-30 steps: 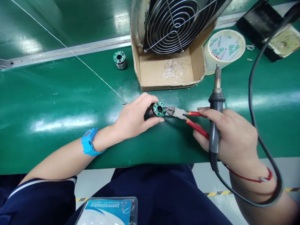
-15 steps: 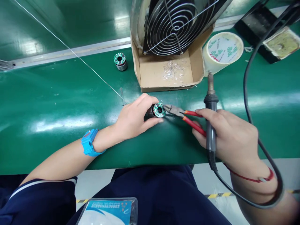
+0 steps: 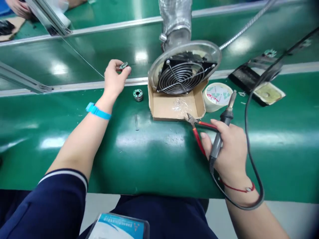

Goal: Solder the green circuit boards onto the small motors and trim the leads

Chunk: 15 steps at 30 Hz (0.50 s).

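Observation:
My left hand (image 3: 115, 77) is raised near the back rail, thumb and fingers pinching a small motor with a green ring-shaped circuit board (image 3: 123, 65) on its end; most of the motor's body is hidden. My right hand (image 3: 230, 151) holds two tools at once. Red-handled cutting pliers (image 3: 196, 127) point away from me, jaws apart with nothing between them, by the front edge of the cardboard box. A soldering iron (image 3: 221, 129) lies across the same hand, tip up. On the bench, a second motor with a green board (image 3: 138, 95) stands upright, right of and below my left hand.
A fan (image 3: 180, 79) in a clear hood stands over a cardboard box (image 3: 161, 111) holding wire clippings. Beside it are a tape roll (image 3: 216, 94) and an iron stand with a yellow sponge (image 3: 269, 93). A white strand (image 3: 84, 59) runs toward my left hand. Top left, another person's hand (image 3: 21, 8) shows.
My left hand has lifted the motor off the pliers' jaws and carried it up and left to the back rail. The pliers have opened wider. The camera view has shifted, showing more background.

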Tool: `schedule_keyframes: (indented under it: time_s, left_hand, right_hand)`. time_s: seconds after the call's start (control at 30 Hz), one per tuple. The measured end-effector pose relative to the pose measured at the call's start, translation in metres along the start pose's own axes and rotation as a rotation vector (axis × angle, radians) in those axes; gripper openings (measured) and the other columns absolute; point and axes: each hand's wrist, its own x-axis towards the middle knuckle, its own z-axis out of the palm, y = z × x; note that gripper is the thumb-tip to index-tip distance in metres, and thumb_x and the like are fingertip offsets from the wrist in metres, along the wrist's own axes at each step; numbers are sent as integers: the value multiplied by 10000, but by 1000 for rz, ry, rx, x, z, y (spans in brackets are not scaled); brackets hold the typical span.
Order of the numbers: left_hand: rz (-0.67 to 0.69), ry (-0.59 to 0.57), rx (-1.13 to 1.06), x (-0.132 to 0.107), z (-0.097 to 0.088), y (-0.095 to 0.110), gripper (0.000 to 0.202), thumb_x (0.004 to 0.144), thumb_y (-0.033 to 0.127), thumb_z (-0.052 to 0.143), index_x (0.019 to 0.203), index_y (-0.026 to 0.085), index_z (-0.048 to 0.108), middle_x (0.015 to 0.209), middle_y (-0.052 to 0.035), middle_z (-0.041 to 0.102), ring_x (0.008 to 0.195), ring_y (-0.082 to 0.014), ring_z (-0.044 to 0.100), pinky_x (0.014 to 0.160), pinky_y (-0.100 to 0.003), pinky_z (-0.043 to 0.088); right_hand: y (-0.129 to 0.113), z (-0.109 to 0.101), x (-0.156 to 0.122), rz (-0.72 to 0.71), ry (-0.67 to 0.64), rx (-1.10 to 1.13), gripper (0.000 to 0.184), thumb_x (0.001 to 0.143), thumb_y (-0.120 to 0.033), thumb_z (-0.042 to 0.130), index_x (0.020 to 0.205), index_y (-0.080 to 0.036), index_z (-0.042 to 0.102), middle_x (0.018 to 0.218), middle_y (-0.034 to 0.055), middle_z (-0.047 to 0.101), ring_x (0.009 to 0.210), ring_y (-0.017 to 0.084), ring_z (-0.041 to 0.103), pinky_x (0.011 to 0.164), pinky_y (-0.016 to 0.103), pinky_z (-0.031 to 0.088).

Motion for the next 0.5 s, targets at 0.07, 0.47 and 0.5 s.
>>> schedule_keyframes:
  time_s: [0.07,0.47,0.5]
  left_hand:
    - [-74,49,65,23,9,-12,300,901,329,727,1085,193,534,1083,-11,657,990,-135,572,947,-388,477]
    - [46,-330,18,-36,-25,4,600,948,337,554,1468,80,404,1393,-209,576,1236,-286,593,1000,-400,511]
    - [78,-412,3,-49,-24,8,598,912,349,618,1438,110,462,1324,-173,626,1145,-267,636,942,-370,535]
  right_hand:
    - [5,2,1,-9,38,49,334,923,-365,586,1192,-177,650,929,85,738,818,226,664,765,365,510]
    - [17,14,-12,356,-8,241,670,954,-607,405,1457,-174,495,1221,157,706,1096,321,682,930,493,538]
    - [17,13,-10,324,2,227,657,953,-603,408,1439,-174,518,1221,161,700,1094,321,678,935,492,537]
